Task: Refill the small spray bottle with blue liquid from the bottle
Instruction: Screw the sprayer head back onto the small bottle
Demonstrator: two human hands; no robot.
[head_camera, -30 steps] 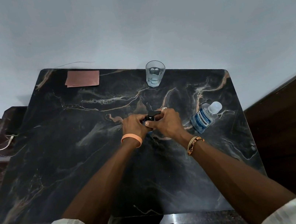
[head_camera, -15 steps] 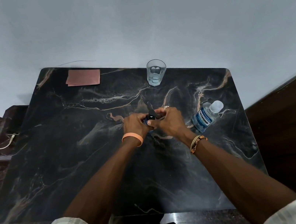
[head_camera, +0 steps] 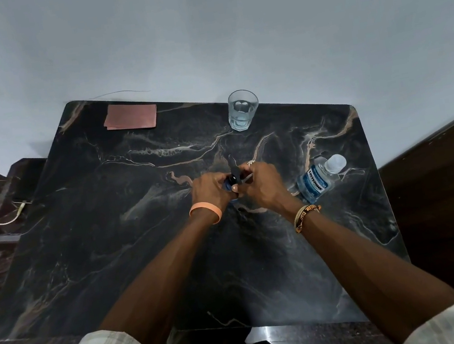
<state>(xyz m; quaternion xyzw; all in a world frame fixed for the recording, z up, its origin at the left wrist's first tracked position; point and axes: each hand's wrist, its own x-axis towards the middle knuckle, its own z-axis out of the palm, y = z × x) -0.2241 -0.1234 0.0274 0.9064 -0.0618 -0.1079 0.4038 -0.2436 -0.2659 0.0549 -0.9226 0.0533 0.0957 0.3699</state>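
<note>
Centrally, the left hand [head_camera: 210, 187] and right hand [head_camera: 261, 187] both gripped the spray bottle [head_camera: 232, 178]; the blue bottle [head_camera: 315, 183] sat near the table [head_camera: 108, 220]'s right edge, the glass [head_camera: 242, 110] by its far edge.

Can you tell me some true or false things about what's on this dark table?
1. The left hand and the right hand both hold the small spray bottle. True.
2. The blue bottle is being poured. False: it stands untouched on the table, right of the hands, with its clear cap on.
3. The glass stands near the table's far edge. True.
4. The pink card lies beside the blue bottle. False: it lies at the far left corner.
</note>
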